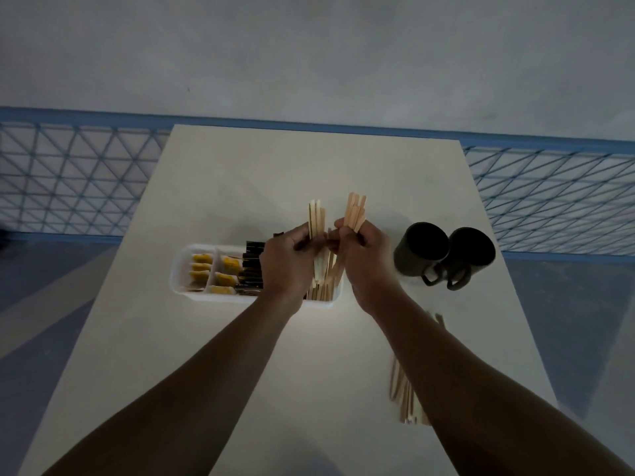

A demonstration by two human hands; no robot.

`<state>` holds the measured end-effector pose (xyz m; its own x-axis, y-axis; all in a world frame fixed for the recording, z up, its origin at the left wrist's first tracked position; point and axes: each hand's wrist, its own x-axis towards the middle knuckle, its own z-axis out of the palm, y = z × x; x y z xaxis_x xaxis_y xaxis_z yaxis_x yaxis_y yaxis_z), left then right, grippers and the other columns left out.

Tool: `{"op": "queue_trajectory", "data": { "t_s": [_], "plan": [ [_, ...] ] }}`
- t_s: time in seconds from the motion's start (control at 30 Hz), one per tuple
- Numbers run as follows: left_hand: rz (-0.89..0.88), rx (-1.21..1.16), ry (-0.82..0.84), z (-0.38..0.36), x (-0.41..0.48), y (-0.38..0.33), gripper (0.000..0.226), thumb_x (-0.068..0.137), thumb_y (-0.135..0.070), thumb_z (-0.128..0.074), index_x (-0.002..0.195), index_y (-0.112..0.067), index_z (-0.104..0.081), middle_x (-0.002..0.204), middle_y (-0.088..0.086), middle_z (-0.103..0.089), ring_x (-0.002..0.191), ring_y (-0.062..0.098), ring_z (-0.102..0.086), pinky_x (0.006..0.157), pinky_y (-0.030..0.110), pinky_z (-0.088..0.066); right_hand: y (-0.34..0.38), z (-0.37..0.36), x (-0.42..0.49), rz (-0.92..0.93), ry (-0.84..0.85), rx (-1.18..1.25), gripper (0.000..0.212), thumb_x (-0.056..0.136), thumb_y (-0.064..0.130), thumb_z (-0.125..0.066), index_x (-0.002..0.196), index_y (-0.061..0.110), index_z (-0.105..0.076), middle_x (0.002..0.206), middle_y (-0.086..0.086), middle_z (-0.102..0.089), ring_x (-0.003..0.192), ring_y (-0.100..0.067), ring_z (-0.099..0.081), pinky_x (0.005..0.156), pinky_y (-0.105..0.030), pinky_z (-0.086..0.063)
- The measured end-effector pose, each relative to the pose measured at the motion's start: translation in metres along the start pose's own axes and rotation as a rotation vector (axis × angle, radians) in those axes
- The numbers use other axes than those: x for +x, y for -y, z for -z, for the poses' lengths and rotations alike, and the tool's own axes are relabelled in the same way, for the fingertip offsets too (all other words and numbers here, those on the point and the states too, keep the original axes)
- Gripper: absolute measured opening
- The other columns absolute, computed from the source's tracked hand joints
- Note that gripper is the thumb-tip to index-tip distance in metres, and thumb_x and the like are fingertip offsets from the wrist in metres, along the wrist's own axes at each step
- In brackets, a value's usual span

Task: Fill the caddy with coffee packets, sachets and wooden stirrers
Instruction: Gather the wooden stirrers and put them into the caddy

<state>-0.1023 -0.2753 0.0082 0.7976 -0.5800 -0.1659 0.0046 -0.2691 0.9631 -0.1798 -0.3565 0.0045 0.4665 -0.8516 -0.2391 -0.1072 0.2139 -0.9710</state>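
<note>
Stirrer step: L hand [288, 259] & R hand [364, 255] each grip wooden stirrers [355, 211] over right end of caddy [177, 269]. Next, prob.: seat them upright beside those already in.

One caddy [213, 297], two mugs [421, 250], two hands [285, 266], stirrers [355, 211] too many to count.

Your arms, bare
Left hand [285, 266], right hand [364, 259]: both uncovered, forearms bare down to the frame's lower edge.
</note>
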Motion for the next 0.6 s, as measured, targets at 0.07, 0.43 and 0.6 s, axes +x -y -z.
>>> {"op": "queue_trajectory", "data": {
  "t_s": [0.07,0.43,0.6],
  "plan": [
    [-0.021,0.064,-0.028,-0.001,-0.003,0.004,0.014,0.091,-0.022,-0.068,0.100,-0.028,-0.077,0.082,-0.010,-0.075,0.081,0.008,-0.071,0.082,0.039,-0.059,-0.009,-0.002,0.000,-0.001,-0.015,-0.042,0.022,0.100,0.007,-0.050,0.095,0.015,-0.070,0.089,-0.006,-0.073,0.090,-0.022,-0.072,0.088,-0.042,-0.059],
    [-0.133,0.287,-0.056,-0.005,-0.005,0.021,0.010,0.085,-0.017,-0.072,0.093,-0.022,-0.076,0.079,-0.011,-0.072,0.075,0.002,-0.066,0.069,0.018,-0.053,-0.028,0.001,-0.008,0.000,0.030,-0.343,0.018,0.097,0.008,-0.053,0.089,0.010,-0.069,0.073,-0.009,-0.062,0.063,-0.014,-0.053,0.053,-0.024,-0.043],
    [-0.213,0.366,-0.048,-0.002,-0.003,0.012,0.020,0.090,-0.011,-0.066,0.104,-0.021,-0.075,0.085,-0.018,-0.070,0.075,-0.009,-0.062,0.074,0.003,-0.045,-0.027,0.004,-0.005,0.110,0.028,-0.524,0.016,0.090,0.007,-0.055,0.077,0.007,-0.064,0.068,-0.006,-0.059,0.060,-0.017,-0.049,0.052,-0.026,-0.037]
  ]
}}
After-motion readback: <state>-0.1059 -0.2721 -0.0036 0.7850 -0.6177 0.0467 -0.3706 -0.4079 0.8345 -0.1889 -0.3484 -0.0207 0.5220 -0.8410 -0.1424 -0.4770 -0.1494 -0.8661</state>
